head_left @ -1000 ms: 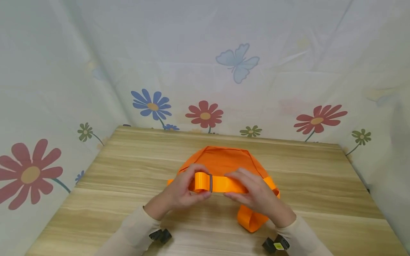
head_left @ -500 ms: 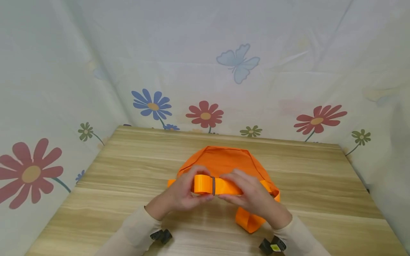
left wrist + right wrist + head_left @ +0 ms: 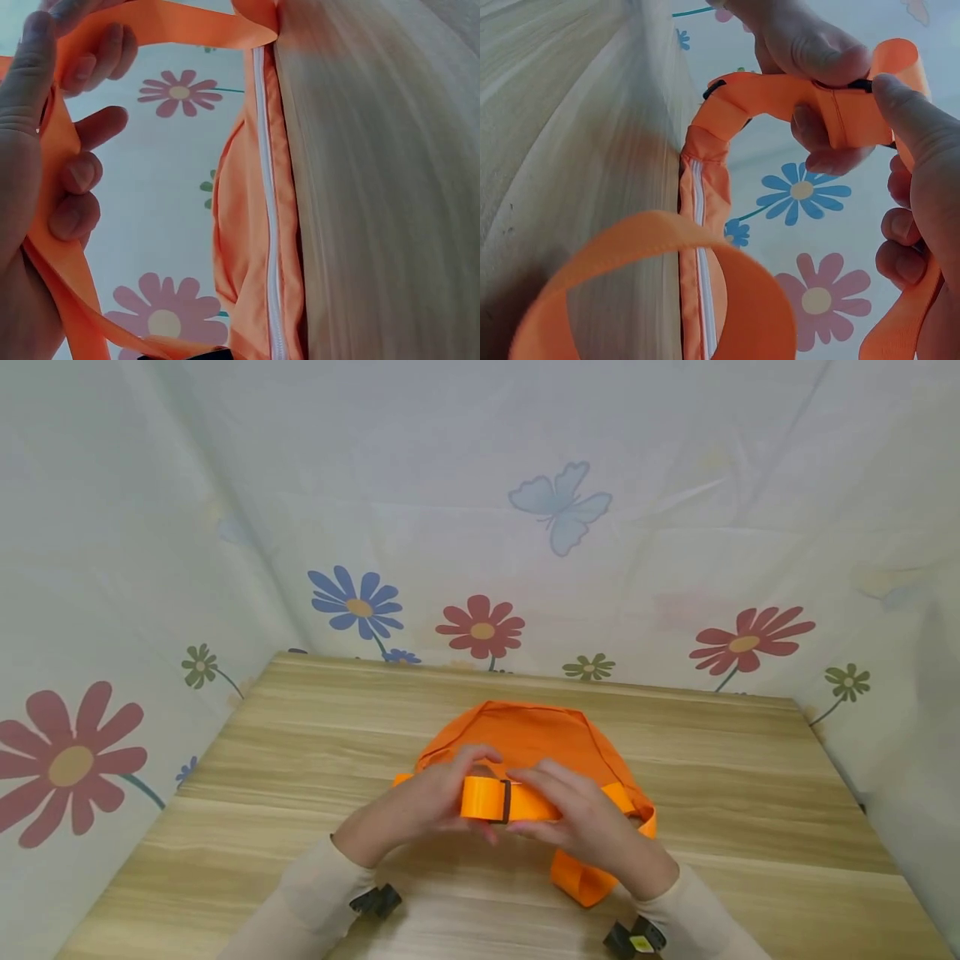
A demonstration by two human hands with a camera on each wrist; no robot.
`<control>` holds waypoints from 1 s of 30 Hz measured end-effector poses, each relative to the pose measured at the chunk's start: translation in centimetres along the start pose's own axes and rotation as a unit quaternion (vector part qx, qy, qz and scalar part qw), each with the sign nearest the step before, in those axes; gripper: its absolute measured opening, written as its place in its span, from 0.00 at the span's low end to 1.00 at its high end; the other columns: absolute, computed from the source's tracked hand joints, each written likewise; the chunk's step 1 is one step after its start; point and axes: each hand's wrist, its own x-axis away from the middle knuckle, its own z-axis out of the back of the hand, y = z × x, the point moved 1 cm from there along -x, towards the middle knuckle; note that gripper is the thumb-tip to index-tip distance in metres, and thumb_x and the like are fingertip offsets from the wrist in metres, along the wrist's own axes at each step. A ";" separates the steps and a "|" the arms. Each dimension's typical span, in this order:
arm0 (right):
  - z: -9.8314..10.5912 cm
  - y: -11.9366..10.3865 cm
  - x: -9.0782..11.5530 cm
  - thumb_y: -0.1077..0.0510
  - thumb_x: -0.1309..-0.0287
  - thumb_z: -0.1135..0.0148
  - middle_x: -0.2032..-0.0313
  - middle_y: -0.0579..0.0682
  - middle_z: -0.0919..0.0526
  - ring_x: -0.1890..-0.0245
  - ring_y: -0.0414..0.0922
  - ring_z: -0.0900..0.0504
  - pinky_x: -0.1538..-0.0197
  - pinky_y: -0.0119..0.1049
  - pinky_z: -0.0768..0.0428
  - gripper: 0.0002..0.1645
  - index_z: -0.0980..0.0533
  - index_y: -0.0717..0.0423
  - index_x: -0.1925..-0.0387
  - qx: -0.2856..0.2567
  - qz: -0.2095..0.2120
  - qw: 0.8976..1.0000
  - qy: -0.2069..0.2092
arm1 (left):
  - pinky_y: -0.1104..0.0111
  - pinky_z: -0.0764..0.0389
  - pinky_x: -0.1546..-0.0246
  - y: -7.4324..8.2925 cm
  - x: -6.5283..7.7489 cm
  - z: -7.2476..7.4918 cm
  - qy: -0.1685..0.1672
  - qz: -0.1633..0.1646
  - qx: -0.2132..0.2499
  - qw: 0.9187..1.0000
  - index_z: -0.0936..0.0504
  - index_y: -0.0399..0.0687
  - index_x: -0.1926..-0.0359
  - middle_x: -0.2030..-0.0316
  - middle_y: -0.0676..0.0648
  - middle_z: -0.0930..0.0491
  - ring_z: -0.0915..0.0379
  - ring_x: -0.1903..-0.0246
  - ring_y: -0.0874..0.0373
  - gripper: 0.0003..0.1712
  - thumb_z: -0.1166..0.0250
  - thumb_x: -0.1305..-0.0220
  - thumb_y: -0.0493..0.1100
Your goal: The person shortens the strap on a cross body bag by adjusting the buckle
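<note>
An orange waist bag (image 3: pixel 525 731) lies on the table, its white zip (image 3: pixel 268 187) visible in both wrist views. Its orange strap (image 3: pixel 483 798) is lifted in front of it, folded through a dark slide buckle (image 3: pixel 506 802). Left of the buckle, my left hand (image 3: pixel 423 797) holds the folded strap, its fingers curled around the webbing in the left wrist view. Just right of the buckle, my right hand (image 3: pixel 588 814) pinches the strap between thumb and fingers. In the right wrist view, the right thumb (image 3: pixel 904 109) presses beside the buckle, mostly covering it.
A loose strap loop (image 3: pixel 652 232) hangs below the right hand, near the wood-grain table (image 3: pixel 315 718). A white curtain (image 3: pixel 420 518) with printed flowers and a butterfly surrounds the table at the back and sides.
Both hands have lowered slightly with the strap. The buckle and folded end have shifted a little to the right, and the right hand has moved left toward the buckle. Left fingers have spread somewhat.
</note>
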 end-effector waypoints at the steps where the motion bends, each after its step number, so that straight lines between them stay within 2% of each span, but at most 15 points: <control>1: -0.1 0.0 0.0 0.46 0.35 0.24 0.59 0.46 0.20 0.67 0.39 0.22 0.59 0.20 0.19 0.32 0.20 0.59 0.37 -0.002 0.005 1.000 0.002 | 0.62 0.12 0.41 0.1 0.0 0.0 -0.004 0.004 -0.003 1.000 0.42 0.47 0.29 0.54 0.51 0.12 0.14 0.56 0.58 0.54 0.16 0.46 0.51; 5: -0.2 -0.1 -0.1 0.54 0.41 0.18 0.59 0.45 0.20 0.67 0.39 0.22 0.59 0.20 0.20 0.34 0.21 0.59 0.36 -0.008 0.013 1.000 0.002 | 0.62 0.12 0.42 0.2 -0.2 0.0 -0.014 0.017 -0.012 1.000 0.41 0.48 0.29 0.53 0.51 0.12 0.14 0.57 0.57 0.53 0.17 0.46 0.51; 8: -0.2 0.0 -0.1 0.54 0.40 0.19 0.58 0.46 0.19 0.67 0.38 0.22 0.58 0.19 0.20 0.33 0.21 0.59 0.37 -0.008 0.012 1.000 0.001 | 0.62 0.12 0.40 0.2 -0.2 0.0 -0.009 0.015 -0.027 0.999 0.36 0.46 0.29 0.51 0.50 0.12 0.14 0.54 0.57 0.50 0.17 0.46 0.52; 14: -0.2 0.2 0.2 0.52 0.37 0.21 0.54 0.47 0.16 0.63 0.40 0.18 0.55 0.23 0.15 0.29 0.20 0.59 0.40 -0.002 0.005 1.000 0.009 | 0.65 0.14 0.39 -0.1 -0.1 0.1 0.016 -0.031 -0.065 0.997 0.20 0.47 0.36 0.46 0.51 0.13 0.17 0.48 0.57 0.37 0.17 0.43 0.52; 19: -0.2 0.4 0.2 0.56 0.44 0.16 0.55 0.48 0.16 0.63 0.40 0.18 0.56 0.24 0.14 0.31 0.20 0.59 0.42 -0.004 0.003 1.000 0.013 | 0.68 0.13 0.44 -0.2 0.1 0.1 0.050 -0.065 -0.091 0.992 0.17 0.45 0.43 0.51 0.52 0.12 0.16 0.53 0.58 0.34 0.14 0.47 0.51; 22: -0.1 0.5 0.2 0.53 0.41 0.17 0.56 0.48 0.16 0.64 0.40 0.18 0.56 0.24 0.15 0.28 0.19 0.59 0.44 -0.006 0.007 1.000 0.017 | 0.67 0.12 0.46 -0.2 0.2 0.2 0.063 -0.077 -0.104 0.990 0.15 0.43 0.45 0.52 0.49 0.10 0.15 0.55 0.57 0.33 0.14 0.48 0.51; 26: 0.0 0.7 0.4 0.45 0.33 0.25 0.58 0.49 0.16 0.66 0.40 0.19 0.58 0.24 0.16 0.26 0.19 0.60 0.46 -0.008 0.011 0.999 0.029 | 0.67 0.11 0.46 -0.3 0.6 0.7 0.058 -0.061 -0.104 0.991 0.14 0.43 0.43 0.50 0.49 0.09 0.13 0.54 0.57 0.32 0.15 0.45 0.51; 30: 0.4 1.0 0.6 0.44 0.31 0.27 0.58 0.51 0.15 0.66 0.41 0.19 0.60 0.25 0.16 0.27 0.19 0.62 0.46 -0.004 0.009 0.999 0.044 | 0.68 0.11 0.49 -0.8 1.4 1.4 0.059 -0.031 -0.128 0.990 0.13 0.44 0.43 0.51 0.49 0.09 0.13 0.58 0.58 0.31 0.16 0.44 0.53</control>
